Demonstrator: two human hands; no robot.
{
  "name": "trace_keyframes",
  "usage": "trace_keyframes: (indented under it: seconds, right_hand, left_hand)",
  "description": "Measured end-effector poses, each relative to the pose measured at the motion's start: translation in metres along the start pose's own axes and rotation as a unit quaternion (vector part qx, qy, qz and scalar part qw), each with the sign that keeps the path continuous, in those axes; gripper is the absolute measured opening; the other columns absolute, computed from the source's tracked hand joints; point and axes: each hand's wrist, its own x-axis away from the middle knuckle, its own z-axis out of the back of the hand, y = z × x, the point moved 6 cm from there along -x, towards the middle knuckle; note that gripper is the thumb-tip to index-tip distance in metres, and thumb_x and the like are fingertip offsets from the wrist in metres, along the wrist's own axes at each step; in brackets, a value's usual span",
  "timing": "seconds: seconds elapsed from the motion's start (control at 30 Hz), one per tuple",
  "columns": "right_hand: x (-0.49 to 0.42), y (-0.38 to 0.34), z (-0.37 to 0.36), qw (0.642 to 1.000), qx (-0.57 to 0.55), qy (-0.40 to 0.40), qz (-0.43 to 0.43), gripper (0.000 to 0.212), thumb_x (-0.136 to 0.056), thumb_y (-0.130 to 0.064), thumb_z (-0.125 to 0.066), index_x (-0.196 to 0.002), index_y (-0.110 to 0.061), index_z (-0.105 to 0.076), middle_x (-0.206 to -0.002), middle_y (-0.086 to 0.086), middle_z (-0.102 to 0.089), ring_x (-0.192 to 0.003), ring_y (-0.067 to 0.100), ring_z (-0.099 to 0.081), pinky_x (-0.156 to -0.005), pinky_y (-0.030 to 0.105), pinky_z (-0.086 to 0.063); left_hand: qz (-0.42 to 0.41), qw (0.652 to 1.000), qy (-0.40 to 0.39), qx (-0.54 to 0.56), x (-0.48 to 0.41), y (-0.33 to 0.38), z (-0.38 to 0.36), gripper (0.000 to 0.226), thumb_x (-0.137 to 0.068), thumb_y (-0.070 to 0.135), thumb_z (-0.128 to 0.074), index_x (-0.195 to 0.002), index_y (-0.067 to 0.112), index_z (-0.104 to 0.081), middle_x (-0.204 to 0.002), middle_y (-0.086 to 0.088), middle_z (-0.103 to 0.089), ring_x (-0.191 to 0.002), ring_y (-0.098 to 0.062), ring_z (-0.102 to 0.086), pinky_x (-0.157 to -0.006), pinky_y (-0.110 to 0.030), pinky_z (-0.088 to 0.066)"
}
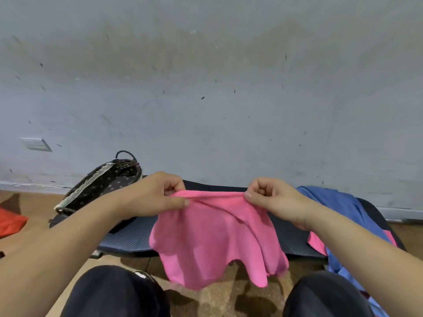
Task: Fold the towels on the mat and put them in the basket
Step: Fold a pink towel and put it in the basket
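Note:
A pink towel (215, 239) hangs in the air in front of me, above the near edge of the dark mat (130, 236). My left hand (155, 195) pinches its top left corner and my right hand (272, 200) pinches its top right corner, so the top edge is stretched between them. The cloth droops in loose folds below. A blue towel (338, 202) lies crumpled on the mat at the right, with another pink cloth (317, 243) partly under it. The dark polka-dot basket (107, 179) with a lace rim stands at the mat's left end.
A grey-blue wall (206, 110) rises right behind the mat. My dark-trousered knees (114, 291) fill the bottom of the view. An orange-red object (10, 221) lies on the wooden floor at the far left.

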Motion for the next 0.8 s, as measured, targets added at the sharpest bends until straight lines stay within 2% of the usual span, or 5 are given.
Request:
trace_keyframes:
  seconds: [0.1,0.27,0.47,0.67,0.8]
  right_hand:
    - [0.003,-0.007,0.007,0.996,-0.049,0.062,0.034,0.026,-0.100,-0.028,-0.065,-0.077,-0.017,-0.060,-0.072,0.002,-0.057,-0.069,0.014,-0.049,-0.067,0.030,-0.039]
    - [0.025,-0.005,0.003,0.994,0.086,-0.031,-0.055,0.048,-0.082,-0.072,-0.064,-0.072,-0.026,-0.052,-0.069,-0.005,-0.044,-0.065,0.011,-0.038,-0.061,0.029,-0.030]
    - [0.032,-0.009,0.028,0.969,0.132,-0.148,-0.147,0.031,-0.092,-0.033,-0.070,-0.066,-0.021,-0.058,-0.065,-0.003,-0.046,-0.059,0.010,-0.039,-0.056,0.024,-0.029]
    - [-0.057,0.038,0.051,0.955,0.252,0.080,-0.136,0.019,-0.091,-0.024,-0.072,-0.077,-0.012,-0.066,-0.066,-0.004,-0.059,-0.060,0.012,-0.049,-0.059,0.028,-0.039]
    - [-0.126,0.090,0.028,0.932,0.294,0.160,-0.139,0.009,-0.086,-0.020,-0.067,-0.079,-0.019,-0.062,-0.073,-0.003,-0.064,-0.068,0.017,-0.059,-0.062,0.028,-0.043]
  left_hand:
    - [0.019,0.997,0.053,0.049,0.009,-0.014,0.002,0.038,-0.084,0.040,-0.082,-0.069,0.017,-0.056,-0.061,0.008,-0.053,-0.059,-0.008,-0.048,-0.058,-0.027,-0.039]
    - [0.010,0.996,0.056,0.071,0.031,-0.020,0.002,0.039,-0.085,0.035,-0.082,-0.068,0.017,-0.051,-0.061,0.008,-0.047,-0.058,-0.007,-0.041,-0.053,-0.024,-0.030]
    - [0.023,0.998,0.021,0.054,0.031,-0.035,0.031,0.034,-0.078,0.041,-0.085,-0.071,0.021,-0.058,-0.061,0.008,-0.055,-0.056,-0.006,-0.049,-0.051,-0.023,-0.036]
    - [0.056,0.991,0.036,-0.115,-0.053,-0.094,0.041,0.032,-0.082,0.050,-0.080,-0.077,0.023,-0.064,-0.062,0.011,-0.059,-0.056,-0.003,-0.052,-0.052,-0.020,-0.040]
    - [0.092,0.979,-0.003,-0.183,-0.121,-0.174,0.021,0.015,-0.096,0.030,-0.064,-0.081,0.029,-0.062,-0.085,0.008,-0.065,-0.080,-0.014,-0.059,-0.068,-0.028,-0.044]
